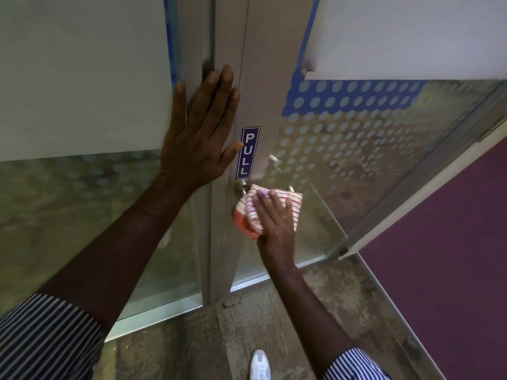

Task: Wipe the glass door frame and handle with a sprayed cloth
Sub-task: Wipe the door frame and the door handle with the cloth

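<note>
Just below centre frame the right hand (275, 218) presses the striped cloth (253, 212) beside the handle (243, 187), whose frame (255, 78) runs upward past the flat, empty left hand (200, 133)

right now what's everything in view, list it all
door frame: 1, silver metal, centre
PULL sign: 1, blue with white letters, on frame
handle: 1, silver, below sign, partly covered by cloth
cloth: 1, red-and-white striped, on handle
glass panels: 2, frosted with dots, either side of frame
floor: 1, mottled brown
carpet: 1, purple, right
shoe: 1, white, bottom
left hand: flat on frame
right hand: pressing cloth
</note>
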Demonstrator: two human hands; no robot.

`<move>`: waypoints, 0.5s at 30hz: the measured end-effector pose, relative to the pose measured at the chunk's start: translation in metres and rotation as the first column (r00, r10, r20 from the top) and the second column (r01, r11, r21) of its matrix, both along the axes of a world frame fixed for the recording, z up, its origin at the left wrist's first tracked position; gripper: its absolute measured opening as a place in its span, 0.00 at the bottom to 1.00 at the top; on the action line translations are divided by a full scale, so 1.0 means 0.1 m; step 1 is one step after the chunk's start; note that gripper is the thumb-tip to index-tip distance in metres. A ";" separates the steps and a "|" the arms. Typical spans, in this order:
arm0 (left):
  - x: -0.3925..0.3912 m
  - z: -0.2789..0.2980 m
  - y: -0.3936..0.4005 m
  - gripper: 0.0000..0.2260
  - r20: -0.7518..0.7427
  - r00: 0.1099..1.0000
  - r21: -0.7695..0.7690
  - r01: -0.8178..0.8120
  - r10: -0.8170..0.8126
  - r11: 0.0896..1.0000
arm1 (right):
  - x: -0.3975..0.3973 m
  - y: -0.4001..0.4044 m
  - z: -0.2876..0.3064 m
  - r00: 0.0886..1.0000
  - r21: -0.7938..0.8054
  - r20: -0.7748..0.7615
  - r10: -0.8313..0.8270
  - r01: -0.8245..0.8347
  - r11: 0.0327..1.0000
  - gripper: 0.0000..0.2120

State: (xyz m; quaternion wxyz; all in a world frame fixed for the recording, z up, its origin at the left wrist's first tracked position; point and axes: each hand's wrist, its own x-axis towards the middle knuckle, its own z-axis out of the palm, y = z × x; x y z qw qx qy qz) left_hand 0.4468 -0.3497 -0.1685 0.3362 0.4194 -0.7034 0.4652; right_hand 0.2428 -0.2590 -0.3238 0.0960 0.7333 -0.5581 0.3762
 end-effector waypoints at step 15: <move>0.03 -0.03 -0.02 0.34 0.007 1.000 0.017 0.007 -0.007 1.000 | -0.40 -0.21 0.08 0.922 -0.107 -0.350 0.163 -0.212 0.971 0.22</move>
